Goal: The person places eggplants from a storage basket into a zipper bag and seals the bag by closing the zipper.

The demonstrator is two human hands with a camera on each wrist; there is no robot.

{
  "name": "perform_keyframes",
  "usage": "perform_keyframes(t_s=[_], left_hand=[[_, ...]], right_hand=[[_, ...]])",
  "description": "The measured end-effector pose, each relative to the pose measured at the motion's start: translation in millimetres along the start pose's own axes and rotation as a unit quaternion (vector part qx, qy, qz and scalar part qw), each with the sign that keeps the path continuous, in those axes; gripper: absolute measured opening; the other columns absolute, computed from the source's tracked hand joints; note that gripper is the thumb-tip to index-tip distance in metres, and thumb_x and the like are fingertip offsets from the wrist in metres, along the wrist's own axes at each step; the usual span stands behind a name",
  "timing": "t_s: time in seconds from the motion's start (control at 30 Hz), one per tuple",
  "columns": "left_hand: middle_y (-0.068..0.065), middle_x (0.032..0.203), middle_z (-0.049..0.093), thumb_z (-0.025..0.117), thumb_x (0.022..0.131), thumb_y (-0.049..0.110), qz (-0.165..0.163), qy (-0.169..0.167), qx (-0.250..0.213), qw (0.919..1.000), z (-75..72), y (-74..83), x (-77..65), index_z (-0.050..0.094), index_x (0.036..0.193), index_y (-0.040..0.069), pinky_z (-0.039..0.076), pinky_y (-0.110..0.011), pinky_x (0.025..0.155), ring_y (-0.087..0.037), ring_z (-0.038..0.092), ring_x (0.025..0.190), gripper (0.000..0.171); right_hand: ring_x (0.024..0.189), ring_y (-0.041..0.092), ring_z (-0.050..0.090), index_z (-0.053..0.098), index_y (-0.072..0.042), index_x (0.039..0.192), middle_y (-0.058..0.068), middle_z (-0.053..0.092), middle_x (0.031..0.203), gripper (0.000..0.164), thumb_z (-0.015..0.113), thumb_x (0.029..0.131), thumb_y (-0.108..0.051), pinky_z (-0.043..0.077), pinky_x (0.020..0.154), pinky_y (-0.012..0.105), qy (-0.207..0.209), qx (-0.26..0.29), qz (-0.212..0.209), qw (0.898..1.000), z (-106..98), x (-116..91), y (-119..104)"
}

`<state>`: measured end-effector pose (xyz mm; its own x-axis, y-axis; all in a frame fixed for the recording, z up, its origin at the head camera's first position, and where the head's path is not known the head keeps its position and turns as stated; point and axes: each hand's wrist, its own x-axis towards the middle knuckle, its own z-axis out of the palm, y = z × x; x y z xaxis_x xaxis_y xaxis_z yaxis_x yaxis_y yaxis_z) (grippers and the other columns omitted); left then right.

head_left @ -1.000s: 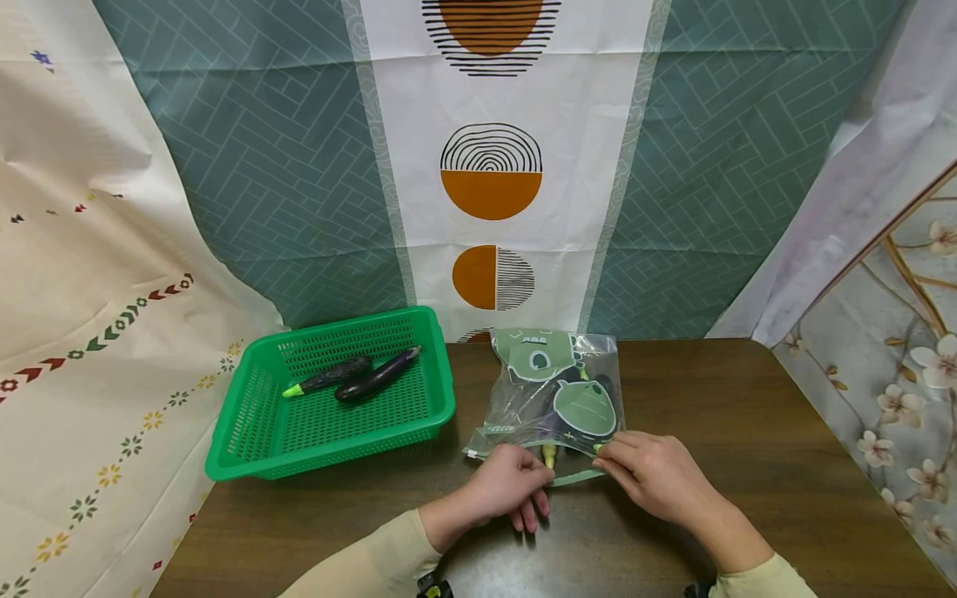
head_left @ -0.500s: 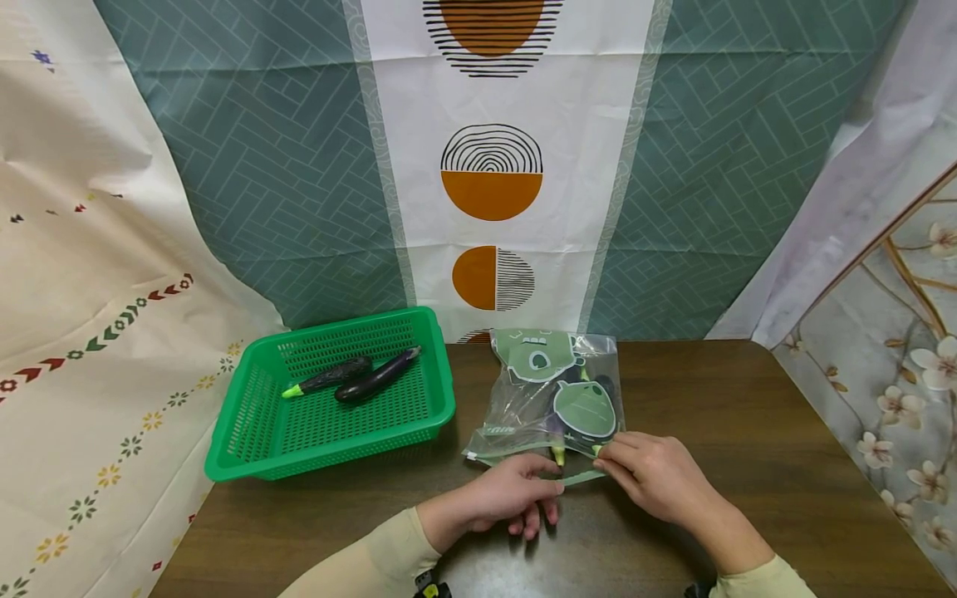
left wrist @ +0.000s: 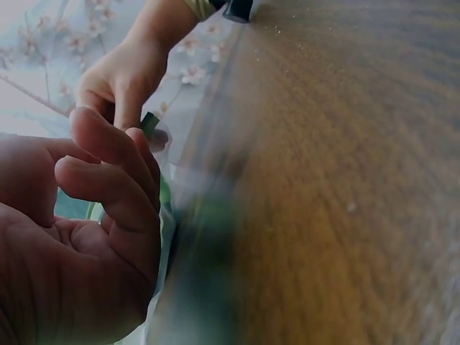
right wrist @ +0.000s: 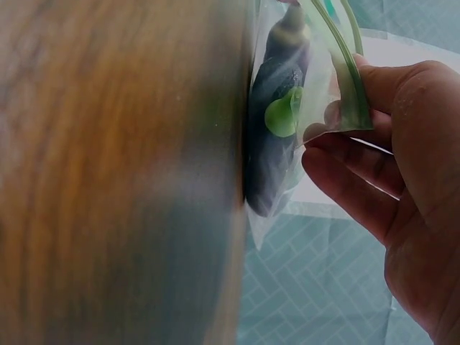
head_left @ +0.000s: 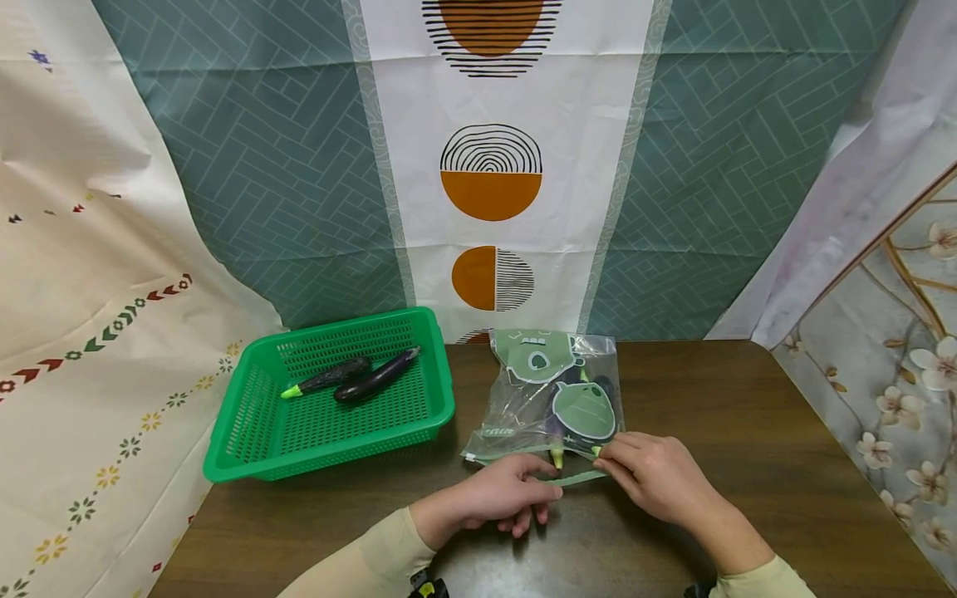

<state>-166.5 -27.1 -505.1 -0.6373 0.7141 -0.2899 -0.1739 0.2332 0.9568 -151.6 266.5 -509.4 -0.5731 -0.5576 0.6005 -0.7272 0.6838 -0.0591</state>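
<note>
Bag point(head_left: 516, 400) with eggplants point(right wrist: 264, 169) inside is pinched by the right hand point(head_left: 649, 475); whether its edge is pinched by the left hand point(head_left: 503, 496), nearby, cannot be told.

Wears a pale cream left sleeve point(head_left: 366, 558) toward the table's point(head_left: 755, 415) left edge and a matching right sleeve point(head_left: 764, 579) toward its right edge. Carries a black left wrist device point(head_left: 428, 586) with a small yellow mark, plus a dark right wrist device point(head_left: 697, 590), largely out of view.

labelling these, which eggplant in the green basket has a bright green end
The left eggplant in the green basket: its lower-left end is bright green; the right eggplant shows no bright green.
</note>
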Motion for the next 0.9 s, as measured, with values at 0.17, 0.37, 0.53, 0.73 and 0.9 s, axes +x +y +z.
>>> perform_keyframes(t_s=[0.17,0.37,0.53,0.73,0.9], left_hand=[[-0.007,0.078,0.073,0.072,0.108,0.023,-0.002,0.009,0.022,0.9997,-3.3,4.6,-5.0,0.065,0.14,0.0,0.037,-0.022,0.036,-0.009,0.054,0.043,0.04],[-0.006,0.081,0.075,0.074,0.107,0.022,0.02,0.001,0.039,0.999,-10.3,10.8,-11.9,0.067,0.137,0.0,0.04,-0.023,0.037,-0.011,0.058,0.046,0.037],[-0.008,0.084,0.077,0.075,0.107,0.023,0.048,-0.005,0.058,0.9972,-19.4,19.7,-20.1,0.065,0.139,-0.004,0.045,-0.024,0.042,-0.013,0.062,0.051,0.042],[-0.02,0.094,0.078,0.074,0.109,0.025,0.092,-0.006,0.106,0.9901,-37.3,33.4,-33.5,0.064,0.144,-0.001,0.05,-0.028,0.048,-0.025,0.068,0.057,0.045],[-0.018,0.096,0.077,0.073,0.11,0.024,0.127,0.024,0.125,0.9838,-54.3,47.3,-46.6,0.065,0.147,0.004,0.054,-0.03,0.051,-0.043,0.071,0.069,0.042]], right_hand=[[0.075,0.003,0.067,0.076,-0.023,0.094,-0.015,0.07,0.087,0.014,0.09,0.091,-0.024,0.056,0.06,0.029,0.004,-0.002,0.0,1.0,0,0,-1],[0.075,0.003,0.067,0.077,-0.023,0.094,-0.015,0.07,0.087,0.018,0.093,0.087,-0.021,0.056,0.06,0.029,0.007,0.0,0.002,1.0,-1,1,-2],[0.075,0.004,0.068,0.077,-0.023,0.094,-0.015,0.071,0.087,0.018,0.093,0.087,-0.02,0.056,0.06,0.029,0.009,0.0,0.001,1.0,-1,1,-2],[0.075,0.003,0.067,0.076,-0.023,0.094,-0.015,0.071,0.087,0.015,0.091,0.09,-0.022,0.056,0.06,0.028,0.01,0.002,-0.001,1.0,0,1,-1],[0.075,0.003,0.067,0.076,-0.022,0.093,-0.015,0.07,0.086,0.019,0.093,0.086,-0.019,0.055,0.059,0.027,0.013,0.003,-0.003,1.0,-1,1,-2]])
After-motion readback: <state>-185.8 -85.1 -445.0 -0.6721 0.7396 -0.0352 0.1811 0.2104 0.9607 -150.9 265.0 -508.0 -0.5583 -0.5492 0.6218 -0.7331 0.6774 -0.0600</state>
